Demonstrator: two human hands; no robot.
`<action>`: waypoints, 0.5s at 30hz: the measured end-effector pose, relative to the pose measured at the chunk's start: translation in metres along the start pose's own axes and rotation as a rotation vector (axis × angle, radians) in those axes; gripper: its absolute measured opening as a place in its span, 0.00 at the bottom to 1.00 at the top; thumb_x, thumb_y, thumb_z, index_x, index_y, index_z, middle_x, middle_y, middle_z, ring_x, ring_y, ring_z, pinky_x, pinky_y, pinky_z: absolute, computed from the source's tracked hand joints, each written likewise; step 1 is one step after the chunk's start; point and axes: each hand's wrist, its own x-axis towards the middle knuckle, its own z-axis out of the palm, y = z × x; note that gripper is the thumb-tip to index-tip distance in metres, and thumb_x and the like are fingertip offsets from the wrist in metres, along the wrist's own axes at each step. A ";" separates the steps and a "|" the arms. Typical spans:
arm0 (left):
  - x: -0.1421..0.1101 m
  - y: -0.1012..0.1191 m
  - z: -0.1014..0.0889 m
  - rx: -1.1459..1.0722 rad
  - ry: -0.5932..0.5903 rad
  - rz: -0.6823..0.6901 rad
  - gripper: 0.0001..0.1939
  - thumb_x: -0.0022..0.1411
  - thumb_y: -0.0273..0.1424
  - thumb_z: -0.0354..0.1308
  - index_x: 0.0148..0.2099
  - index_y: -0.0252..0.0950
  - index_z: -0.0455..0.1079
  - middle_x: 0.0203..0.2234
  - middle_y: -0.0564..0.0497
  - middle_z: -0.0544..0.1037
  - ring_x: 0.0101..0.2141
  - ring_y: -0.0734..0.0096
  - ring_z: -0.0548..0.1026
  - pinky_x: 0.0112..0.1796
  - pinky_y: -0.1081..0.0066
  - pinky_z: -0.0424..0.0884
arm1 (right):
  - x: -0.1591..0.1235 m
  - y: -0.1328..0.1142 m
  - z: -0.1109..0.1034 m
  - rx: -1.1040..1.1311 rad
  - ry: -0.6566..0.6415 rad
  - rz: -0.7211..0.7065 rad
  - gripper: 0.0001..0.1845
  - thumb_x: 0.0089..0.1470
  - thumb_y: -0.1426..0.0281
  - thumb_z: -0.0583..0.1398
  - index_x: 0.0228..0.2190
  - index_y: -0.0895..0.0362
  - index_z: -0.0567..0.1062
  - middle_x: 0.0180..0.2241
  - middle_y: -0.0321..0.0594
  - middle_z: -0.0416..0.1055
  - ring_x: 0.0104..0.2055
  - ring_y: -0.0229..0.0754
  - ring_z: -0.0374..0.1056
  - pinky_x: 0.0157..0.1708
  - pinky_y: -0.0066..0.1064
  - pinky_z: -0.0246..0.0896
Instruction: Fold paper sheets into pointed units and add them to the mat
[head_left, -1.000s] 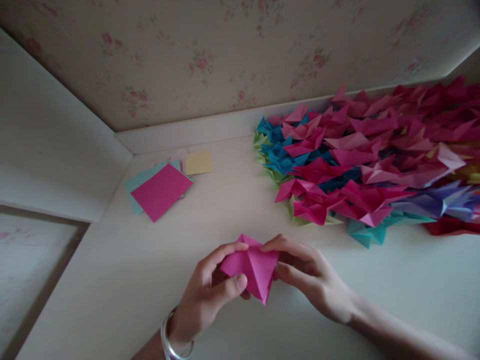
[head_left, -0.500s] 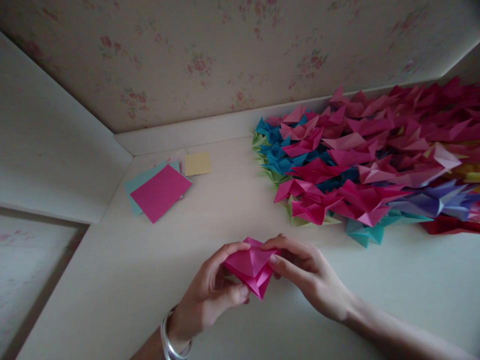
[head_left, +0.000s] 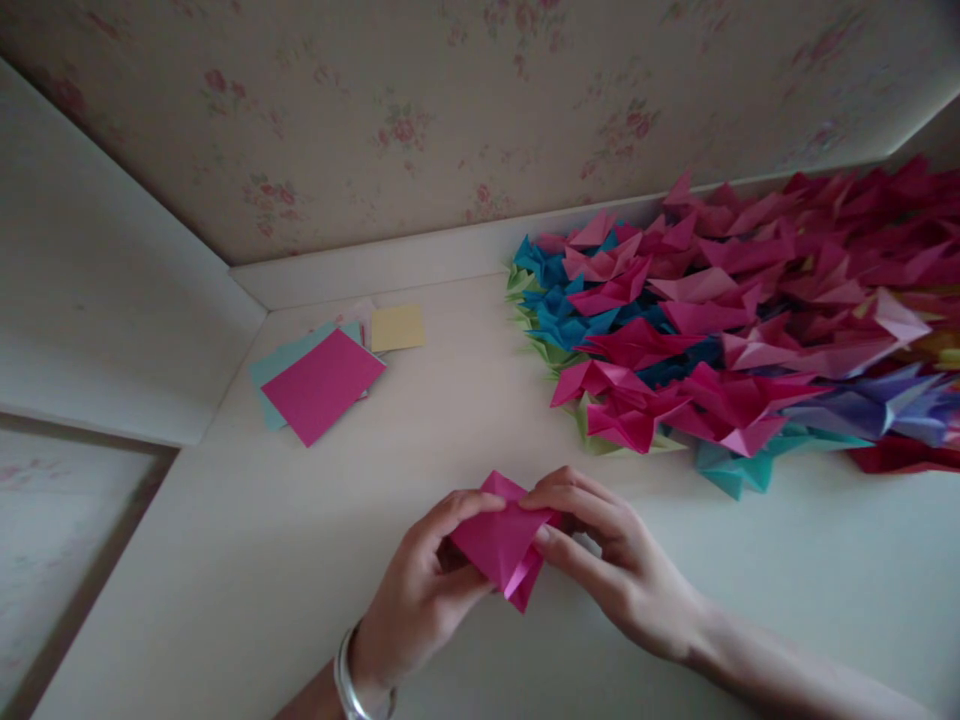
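Between my two hands is a partly folded pink origami paper (head_left: 504, 540), held up over the white table near its front. My left hand (head_left: 427, 575), with a silver bangle at the wrist, grips its left side; the index finger lies on top and the thumb is tucked behind the paper. My right hand (head_left: 600, 545) pinches the right corner between thumb and fingers. A loose flap hangs at the lower right of the paper. The fingers under it are hidden.
A big heap of folded paper cranes (head_left: 720, 330), mostly pink with blue, green and purple, covers the back right. At the back left lie a pink paper sheet (head_left: 324, 387), turquoise sheets (head_left: 281, 365) and a yellow square (head_left: 397, 328). Behind rises a flowered wall (head_left: 450, 120).
The upper layer of the pink paper now lies flatter and reaches lower over the front. My left thumb has slipped from the front edge to behind the paper.
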 end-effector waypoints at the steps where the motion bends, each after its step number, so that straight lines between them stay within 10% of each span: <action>1: 0.001 0.000 0.001 0.054 0.012 0.058 0.16 0.56 0.27 0.69 0.47 0.45 0.78 0.45 0.51 0.78 0.41 0.68 0.76 0.40 0.76 0.72 | 0.000 0.000 0.000 -0.005 -0.006 -0.010 0.09 0.63 0.67 0.59 0.44 0.54 0.77 0.40 0.42 0.71 0.41 0.43 0.70 0.41 0.32 0.65; 15: -0.001 0.005 -0.004 0.231 0.016 0.251 0.13 0.59 0.24 0.65 0.43 0.47 0.82 0.42 0.49 0.80 0.42 0.64 0.79 0.42 0.72 0.74 | 0.002 -0.003 0.002 0.149 -0.106 0.017 0.08 0.59 0.71 0.64 0.41 0.54 0.81 0.39 0.43 0.77 0.39 0.42 0.74 0.36 0.30 0.68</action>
